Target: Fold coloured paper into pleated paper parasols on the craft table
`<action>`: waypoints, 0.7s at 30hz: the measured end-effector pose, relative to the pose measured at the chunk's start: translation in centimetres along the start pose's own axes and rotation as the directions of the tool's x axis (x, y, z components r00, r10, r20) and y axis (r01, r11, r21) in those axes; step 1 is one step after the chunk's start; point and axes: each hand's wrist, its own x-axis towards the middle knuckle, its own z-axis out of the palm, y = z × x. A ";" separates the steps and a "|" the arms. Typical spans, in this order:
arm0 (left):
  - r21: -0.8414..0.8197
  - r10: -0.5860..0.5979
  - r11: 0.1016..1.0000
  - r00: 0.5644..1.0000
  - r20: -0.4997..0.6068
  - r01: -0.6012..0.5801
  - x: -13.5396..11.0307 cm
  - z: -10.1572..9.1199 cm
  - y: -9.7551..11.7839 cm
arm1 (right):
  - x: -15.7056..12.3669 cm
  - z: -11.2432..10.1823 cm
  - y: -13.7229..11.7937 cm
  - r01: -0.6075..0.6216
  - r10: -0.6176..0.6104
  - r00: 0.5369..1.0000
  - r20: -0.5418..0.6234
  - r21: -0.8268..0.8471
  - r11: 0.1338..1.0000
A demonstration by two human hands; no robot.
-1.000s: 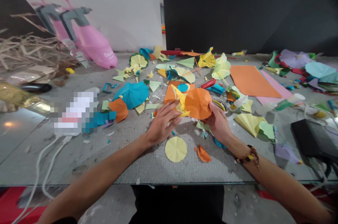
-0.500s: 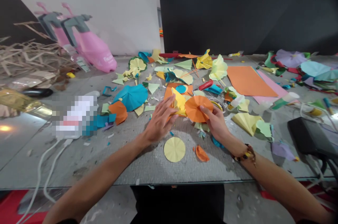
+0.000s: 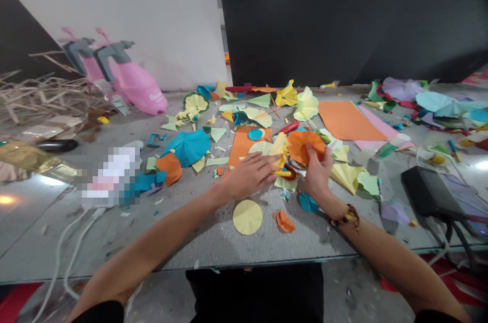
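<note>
My right hand (image 3: 315, 173) is closed on an orange pleated paper circle (image 3: 303, 145), held up just above the grey table (image 3: 213, 241). My left hand (image 3: 249, 174) lies beside it with fingers stretched out, resting on a folded yellow paper piece (image 3: 279, 149). A pale yellow pleated disc (image 3: 247, 217) and a small orange scrap (image 3: 284, 221) lie on the table just in front of my hands. A small blue piece (image 3: 307, 202) sits under my right wrist.
Cut and folded coloured papers litter the table: a blue paper umbrella (image 3: 187, 146), orange sheets (image 3: 346, 121), a pink sheet (image 3: 381, 127). A pink glue gun (image 3: 131, 84) stands far left, white cables (image 3: 68, 252) run near left, a black box (image 3: 430, 191) sits right.
My right hand has lifted and scrunched the orange circle, shifting right. My left hand slid right onto the yellow piece. The camera view moved slightly.
</note>
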 end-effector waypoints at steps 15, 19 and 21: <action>0.338 0.306 0.909 0.940 -0.148 -0.243 -0.9 -1.8 5.1 | 0.8 -0.3 -2.5 0.369 -0.361 0.928 0.090 -0.099 0.924; 0.337 0.017 0.938 0.960 -0.278 0.080 -0.8 -2.1 4.5 | 0.4 -0.3 -2.7 0.268 -0.255 0.956 0.146 -0.072 0.961; 0.325 -0.116 0.924 0.956 -0.270 0.204 -0.4 -1.8 3.8 | 0.3 -0.3 -2.7 0.240 -0.225 0.959 0.174 -0.068 0.968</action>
